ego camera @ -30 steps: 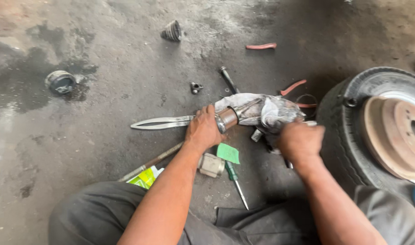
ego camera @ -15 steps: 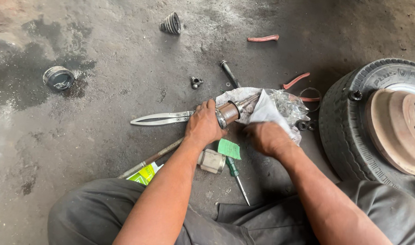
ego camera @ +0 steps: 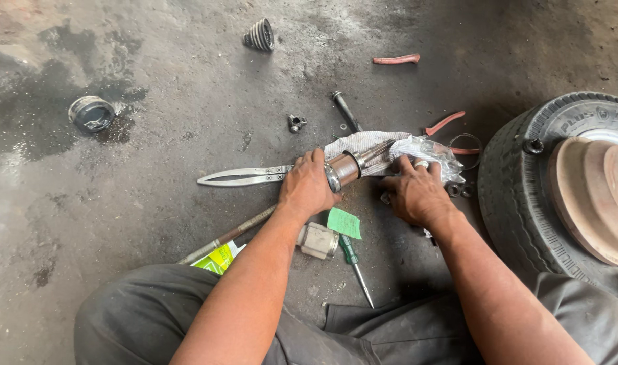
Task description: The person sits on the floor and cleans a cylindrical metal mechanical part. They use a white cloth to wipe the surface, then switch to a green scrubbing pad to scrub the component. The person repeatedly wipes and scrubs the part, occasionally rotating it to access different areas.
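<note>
Two of our hands work on the stained concrete floor [ego camera: 153,88]. Biggest beside us is the tyre [ego camera: 525,176] with its rusty brake drum [ego camera: 593,199] on the right. Our left hand [ego camera: 309,186] is wrapped closed around a metal joint [ego camera: 343,169] on its shaft, lying on a rag [ego camera: 370,145]. Our right hand [ego camera: 417,192] presses down, fingers spread, on a clear plastic bag [ego camera: 434,152]. Long snips [ego camera: 245,177] lie left of the joint; a green screwdriver [ego camera: 355,263] lies near our knees.

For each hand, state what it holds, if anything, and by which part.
The left hand grips the metal joint around its cylindrical body. The right hand presses on the plastic wrapping; whether it grips anything cannot be told.
</note>
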